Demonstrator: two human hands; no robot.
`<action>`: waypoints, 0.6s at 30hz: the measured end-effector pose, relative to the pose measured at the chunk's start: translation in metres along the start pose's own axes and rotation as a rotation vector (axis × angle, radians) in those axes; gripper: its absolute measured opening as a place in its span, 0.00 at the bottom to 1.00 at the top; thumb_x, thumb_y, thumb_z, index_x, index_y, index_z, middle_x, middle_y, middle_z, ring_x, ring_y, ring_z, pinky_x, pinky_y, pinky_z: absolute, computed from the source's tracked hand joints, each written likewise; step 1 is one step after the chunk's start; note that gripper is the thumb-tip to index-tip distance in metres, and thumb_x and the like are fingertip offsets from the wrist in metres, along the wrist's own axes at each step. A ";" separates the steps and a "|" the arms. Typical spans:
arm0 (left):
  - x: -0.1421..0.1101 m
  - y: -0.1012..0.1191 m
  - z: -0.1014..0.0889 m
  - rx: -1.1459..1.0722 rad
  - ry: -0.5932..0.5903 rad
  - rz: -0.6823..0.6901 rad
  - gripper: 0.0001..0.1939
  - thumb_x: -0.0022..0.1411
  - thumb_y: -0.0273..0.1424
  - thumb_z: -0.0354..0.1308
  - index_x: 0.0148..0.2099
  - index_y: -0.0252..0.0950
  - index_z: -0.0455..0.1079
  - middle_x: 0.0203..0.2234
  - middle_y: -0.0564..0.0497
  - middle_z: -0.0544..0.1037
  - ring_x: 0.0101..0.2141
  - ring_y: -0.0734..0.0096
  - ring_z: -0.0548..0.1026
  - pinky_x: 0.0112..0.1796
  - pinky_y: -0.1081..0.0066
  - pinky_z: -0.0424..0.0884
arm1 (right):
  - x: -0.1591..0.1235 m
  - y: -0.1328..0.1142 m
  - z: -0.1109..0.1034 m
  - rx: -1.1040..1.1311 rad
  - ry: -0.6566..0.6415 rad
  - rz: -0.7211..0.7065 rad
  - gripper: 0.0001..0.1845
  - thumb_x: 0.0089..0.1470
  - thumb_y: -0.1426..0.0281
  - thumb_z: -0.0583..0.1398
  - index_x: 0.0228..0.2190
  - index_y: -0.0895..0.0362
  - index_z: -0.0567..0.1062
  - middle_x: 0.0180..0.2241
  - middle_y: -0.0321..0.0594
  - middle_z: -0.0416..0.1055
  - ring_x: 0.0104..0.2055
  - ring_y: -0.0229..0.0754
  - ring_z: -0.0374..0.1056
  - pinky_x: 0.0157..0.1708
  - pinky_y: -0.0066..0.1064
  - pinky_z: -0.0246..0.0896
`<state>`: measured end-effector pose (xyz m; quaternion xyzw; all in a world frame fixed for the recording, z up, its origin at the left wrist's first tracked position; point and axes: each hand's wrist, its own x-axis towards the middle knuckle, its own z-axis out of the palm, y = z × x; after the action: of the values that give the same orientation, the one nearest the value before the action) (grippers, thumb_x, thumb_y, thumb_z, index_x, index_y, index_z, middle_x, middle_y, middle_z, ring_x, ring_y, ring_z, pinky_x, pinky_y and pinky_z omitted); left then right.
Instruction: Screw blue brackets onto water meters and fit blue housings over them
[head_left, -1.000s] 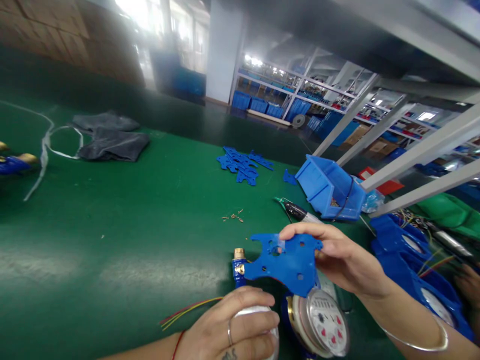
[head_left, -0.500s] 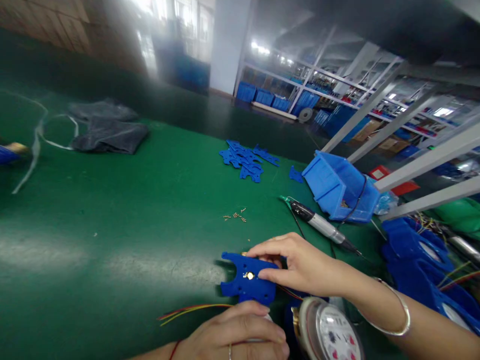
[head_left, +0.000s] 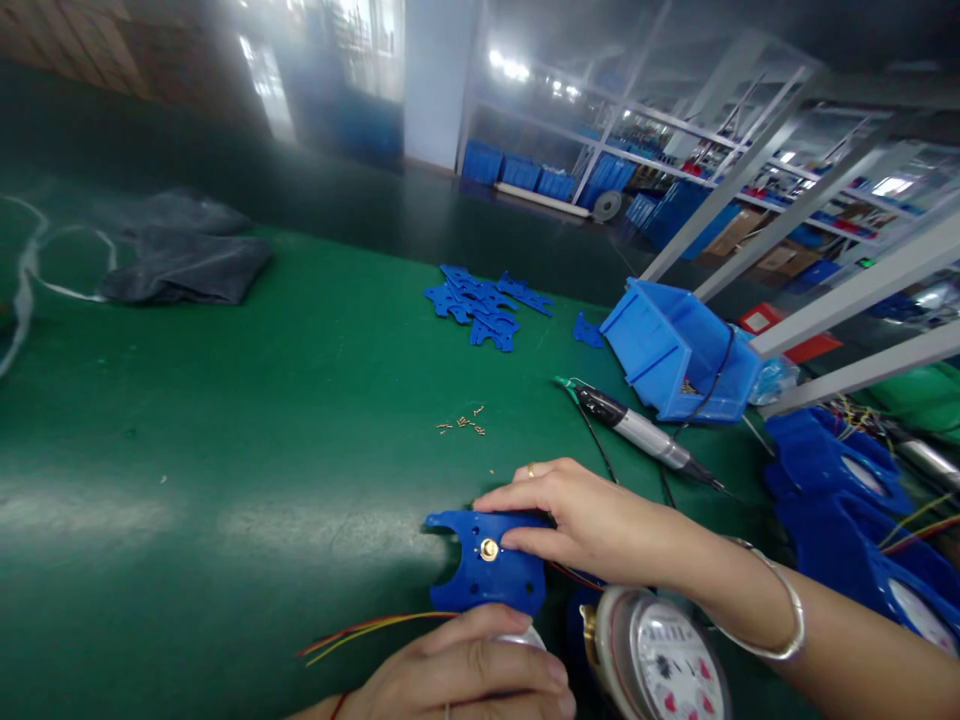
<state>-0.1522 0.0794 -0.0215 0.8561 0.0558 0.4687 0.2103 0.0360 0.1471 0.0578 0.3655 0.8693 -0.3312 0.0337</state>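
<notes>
A blue plastic plate point(head_left: 469, 580) with a curved notch lies near the table's front edge, a round brass piece point(head_left: 489, 549) showing in its middle. My right hand point(head_left: 559, 515) grips the plate from the right, thumb beside the brass piece and fingers over the far edge. Below it, my left hand point(head_left: 480, 668) is wrapped over a round, pale-rimmed part point(head_left: 525, 637), mostly hidden, that looks like a meter. Red and yellow wires point(head_left: 367, 628) run out leftward from under this hand. To its right stands a water meter point(head_left: 660, 655) with a clear cover and brass fitting.
Small screws point(head_left: 463, 424) lie scattered beyond the hands. An electric screwdriver point(head_left: 645, 432) rests beside a blue bin point(head_left: 679, 355). Farther off is a pile of blue plates point(head_left: 476, 305); a dark cloth point(head_left: 187, 260) lies left. Blue meter housings point(head_left: 832, 510) crowd the right side.
The view has shifted slightly, so the table things sit a little farther left and higher. The brass piece shows more clearly in the plate. Both hands keep about the same places.
</notes>
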 end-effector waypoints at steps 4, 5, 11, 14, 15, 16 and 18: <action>0.000 -0.001 -0.001 0.025 0.015 -0.001 0.20 0.71 0.27 0.35 0.49 0.30 0.69 0.41 0.50 0.79 0.43 0.79 0.76 0.50 0.75 0.67 | 0.002 -0.004 0.002 -0.107 0.013 0.065 0.13 0.61 0.66 0.57 0.47 0.50 0.74 0.37 0.36 0.74 0.39 0.42 0.68 0.37 0.30 0.57; 0.000 -0.001 -0.002 0.029 0.013 -0.003 0.19 0.70 0.27 0.37 0.49 0.30 0.69 0.41 0.50 0.79 0.43 0.79 0.76 0.50 0.75 0.68 | 0.002 -0.004 0.002 -0.126 0.022 0.078 0.13 0.61 0.66 0.57 0.47 0.50 0.74 0.37 0.36 0.74 0.38 0.42 0.69 0.36 0.30 0.57; 0.000 0.000 -0.001 0.031 0.011 -0.005 0.18 0.70 0.27 0.39 0.49 0.29 0.69 0.40 0.50 0.80 0.44 0.77 0.76 0.50 0.75 0.68 | 0.000 -0.003 0.004 -0.151 0.038 0.078 0.12 0.61 0.65 0.57 0.46 0.48 0.73 0.37 0.35 0.73 0.38 0.42 0.69 0.35 0.30 0.56; -0.001 0.000 0.000 0.038 0.020 -0.009 0.16 0.69 0.27 0.43 0.49 0.28 0.69 0.40 0.49 0.80 0.43 0.76 0.76 0.50 0.74 0.68 | 0.001 -0.003 0.005 -0.131 0.043 0.069 0.13 0.61 0.65 0.57 0.47 0.49 0.73 0.37 0.35 0.73 0.38 0.41 0.69 0.36 0.30 0.56; -0.001 0.001 0.000 0.041 0.019 -0.009 0.15 0.69 0.27 0.44 0.49 0.28 0.69 0.40 0.48 0.80 0.43 0.76 0.76 0.51 0.74 0.68 | 0.001 -0.003 0.005 -0.125 0.045 0.066 0.13 0.61 0.65 0.57 0.47 0.49 0.73 0.37 0.36 0.73 0.38 0.41 0.69 0.37 0.30 0.57; -0.001 0.002 0.000 0.041 0.016 -0.005 0.15 0.69 0.27 0.44 0.49 0.28 0.69 0.40 0.48 0.80 0.43 0.76 0.76 0.51 0.74 0.67 | 0.001 -0.003 0.006 -0.116 0.048 0.062 0.13 0.61 0.65 0.57 0.47 0.49 0.73 0.37 0.36 0.73 0.38 0.41 0.68 0.37 0.30 0.57; 0.001 0.005 -0.002 0.034 -0.009 -0.012 0.16 0.69 0.27 0.43 0.48 0.28 0.70 0.40 0.49 0.80 0.45 0.77 0.75 0.52 0.74 0.66 | 0.001 -0.001 0.006 -0.095 0.051 0.043 0.13 0.61 0.66 0.57 0.47 0.50 0.73 0.37 0.36 0.73 0.39 0.41 0.68 0.38 0.30 0.57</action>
<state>-0.1543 0.0762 -0.0179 0.8612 0.0682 0.4627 0.1988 0.0332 0.1436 0.0536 0.3906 0.8765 -0.2791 0.0359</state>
